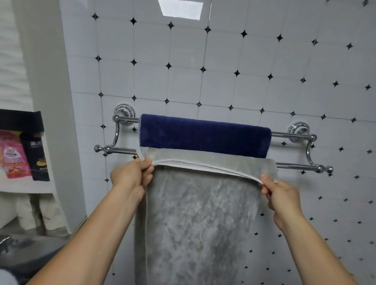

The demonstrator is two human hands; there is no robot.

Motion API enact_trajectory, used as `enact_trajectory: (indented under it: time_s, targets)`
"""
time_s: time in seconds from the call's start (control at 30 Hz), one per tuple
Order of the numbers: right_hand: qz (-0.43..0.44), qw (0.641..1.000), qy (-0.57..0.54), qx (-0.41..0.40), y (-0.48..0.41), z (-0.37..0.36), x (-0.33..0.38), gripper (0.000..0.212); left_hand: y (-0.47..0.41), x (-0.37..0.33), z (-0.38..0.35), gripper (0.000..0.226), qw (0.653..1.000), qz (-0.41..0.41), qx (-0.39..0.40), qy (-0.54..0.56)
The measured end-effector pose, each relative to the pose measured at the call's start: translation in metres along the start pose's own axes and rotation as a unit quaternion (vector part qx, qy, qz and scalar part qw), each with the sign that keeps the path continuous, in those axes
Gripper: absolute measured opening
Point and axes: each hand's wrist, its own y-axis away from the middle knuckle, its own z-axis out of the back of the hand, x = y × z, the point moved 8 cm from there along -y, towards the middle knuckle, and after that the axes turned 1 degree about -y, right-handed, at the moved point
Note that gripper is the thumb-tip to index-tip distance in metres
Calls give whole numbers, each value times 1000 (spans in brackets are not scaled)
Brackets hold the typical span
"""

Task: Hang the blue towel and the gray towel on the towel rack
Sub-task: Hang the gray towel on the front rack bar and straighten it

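Observation:
A chrome double-bar towel rack [294, 166] is fixed to the tiled wall. The blue towel [205, 135] hangs over its rear, upper bar. The gray towel [200, 225] is draped over the front, lower bar and falls long toward me. My left hand [132, 175] pinches the gray towel's top left corner just in front of the bar. My right hand [280, 194] pinches its top right corner. Between my hands the towel's upper edge sags slightly.
On the left a white shelf unit [43, 187] holds a pink pouch [13, 156] and a black pack [38, 158]. Rolled white items sit on the shelf below. A dark sink area [20, 253] lies at lower left. White tiles with black diamonds cover the wall.

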Motion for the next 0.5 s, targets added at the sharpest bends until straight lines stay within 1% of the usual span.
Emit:
enact_trajectory:
  time_s: [0.07, 0.17, 0.3, 0.43, 0.5]
  targets:
    - [17, 1000, 5, -8, 10, 10, -14, 36, 1, 5, 12, 14, 999, -2, 10, -40]
    - [16, 1000, 4, 4, 25, 22, -47, 34, 2, 28, 38, 12, 993, 9, 51, -108]
    - [-27, 999, 27, 22, 45, 36, -103, 33, 6, 77, 74, 7, 976, 34, 116, -179]
    - [-75, 995, 62, 34, 67, 56, -160, 40, 10, 126, 112, 6, 961, 69, 140, -228]
    - [-101, 990, 86, 44, 80, 64, -184, 47, 13, 148, 129, 14, 953, 97, 142, -251]
